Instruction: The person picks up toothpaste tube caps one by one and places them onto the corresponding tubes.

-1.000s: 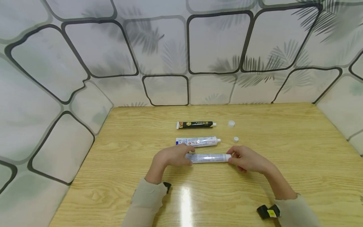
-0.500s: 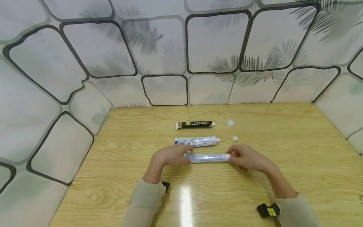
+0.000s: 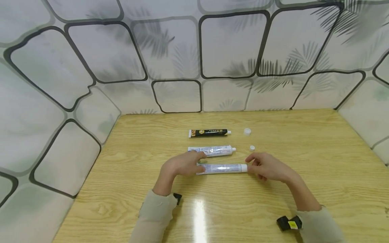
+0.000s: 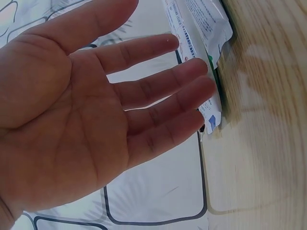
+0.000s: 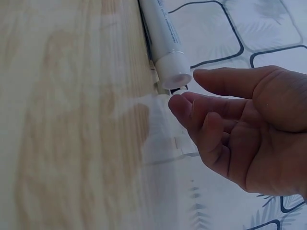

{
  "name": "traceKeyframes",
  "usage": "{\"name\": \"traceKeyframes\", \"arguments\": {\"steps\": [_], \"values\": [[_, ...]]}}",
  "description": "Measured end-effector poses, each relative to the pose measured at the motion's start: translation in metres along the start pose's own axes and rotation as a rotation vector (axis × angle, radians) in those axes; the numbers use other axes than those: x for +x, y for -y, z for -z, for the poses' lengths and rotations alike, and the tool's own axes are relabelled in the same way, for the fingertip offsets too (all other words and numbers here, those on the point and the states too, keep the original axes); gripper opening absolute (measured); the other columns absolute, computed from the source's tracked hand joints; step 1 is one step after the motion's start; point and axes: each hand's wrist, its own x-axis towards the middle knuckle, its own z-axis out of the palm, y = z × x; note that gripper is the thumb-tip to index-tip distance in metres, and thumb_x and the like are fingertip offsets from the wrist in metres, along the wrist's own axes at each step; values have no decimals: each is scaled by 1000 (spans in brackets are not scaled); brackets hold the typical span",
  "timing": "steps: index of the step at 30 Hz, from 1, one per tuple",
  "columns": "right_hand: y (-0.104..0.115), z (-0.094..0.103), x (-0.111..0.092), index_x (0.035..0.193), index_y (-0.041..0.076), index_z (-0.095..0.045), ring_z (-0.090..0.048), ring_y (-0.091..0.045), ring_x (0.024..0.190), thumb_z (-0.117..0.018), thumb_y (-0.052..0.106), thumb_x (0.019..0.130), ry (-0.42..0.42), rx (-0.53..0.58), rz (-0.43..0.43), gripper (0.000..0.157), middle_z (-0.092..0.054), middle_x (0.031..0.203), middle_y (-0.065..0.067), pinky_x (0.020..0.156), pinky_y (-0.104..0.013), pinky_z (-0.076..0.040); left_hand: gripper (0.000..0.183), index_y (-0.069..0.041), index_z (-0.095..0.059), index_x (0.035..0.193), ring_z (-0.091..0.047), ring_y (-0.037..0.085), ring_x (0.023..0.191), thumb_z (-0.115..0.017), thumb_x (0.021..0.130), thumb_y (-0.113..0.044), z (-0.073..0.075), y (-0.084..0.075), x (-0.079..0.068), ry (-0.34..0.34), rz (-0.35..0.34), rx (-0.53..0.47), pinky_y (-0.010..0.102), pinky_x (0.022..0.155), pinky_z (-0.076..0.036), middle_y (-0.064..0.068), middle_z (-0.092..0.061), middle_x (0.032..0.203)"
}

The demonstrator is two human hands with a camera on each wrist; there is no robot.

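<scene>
A whitish toothpaste tube (image 3: 225, 168) lies on the table with its white cap (image 3: 244, 168) on, pointing right. My left hand (image 3: 183, 164) hovers at its tail end, thumb and fingers spread apart. In the left wrist view that hand's palm and straight fingers (image 4: 165, 76) show nothing held. Just off the cap is my right hand (image 3: 268, 166), its thumb and index finger parted. A gap shows between its thumb (image 5: 225, 82) and the cap in the right wrist view. Behind lies a second white toothpaste tube (image 3: 217, 151), uncapped, its tail partly hidden by the left hand.
Farther back a black tube (image 3: 209, 133) lies with its nozzle bare. Two loose white caps, a larger one (image 3: 247, 131) and a smaller one (image 3: 252, 147), sit right of the nozzles. A patterned cloth wall (image 3: 231, 47) borders the wooden table (image 3: 121, 152).
My right hand has let go of the front tube's cap and shifted slightly right and back. The left hand's fingers have lifted off the tube's tail.
</scene>
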Motion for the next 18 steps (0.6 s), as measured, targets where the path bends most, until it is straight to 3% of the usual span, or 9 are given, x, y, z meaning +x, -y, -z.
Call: {"name": "traceKeyframes", "arguments": {"steps": [12,18], "values": [[-2,13,-3,118,-7,-58,-56,-21,64,-60,14,99,-157,-75,9,28,-62,87,-12,55,-33,-50,39,-2,-55,136,-55,30,121,-59,100,-16,3,0,5,-189,-83,-30,44,100,-46,15,-59,132],[-9,18,3,122,-8,-53,-58,-22,67,-61,13,96,-308,-83,-27,34,-60,92,-15,56,-33,-50,41,-1,-54,139,-53,27,125,-57,101,-18,7,-1,23,-234,-117,-19,41,102,-45,13,-56,135]]}}
